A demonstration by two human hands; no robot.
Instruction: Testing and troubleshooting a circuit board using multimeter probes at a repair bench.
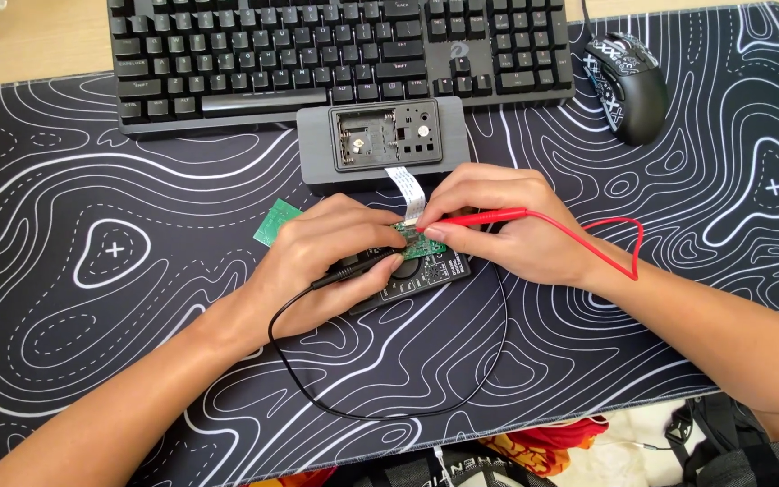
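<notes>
My left hand (326,257) grips a black test probe (358,267) with a black lead looping down over the mat. My right hand (502,221) pinches a red test probe (480,217); its red lead curves off to the right. Both probe tips meet at a small green circuit board (423,242) that lies on a black multimeter (430,273) between my hands. A white ribbon cable (405,185) runs from that board up to an opened grey device (388,140) with its inner compartment exposed.
A black keyboard (317,54) lies at the top, a patterned black mouse (628,81) at the top right. A second green board (275,223) rests left of my left hand. All sit on a black desk mat (92,271) with white contour lines. Bags and cloth show at the bottom edge.
</notes>
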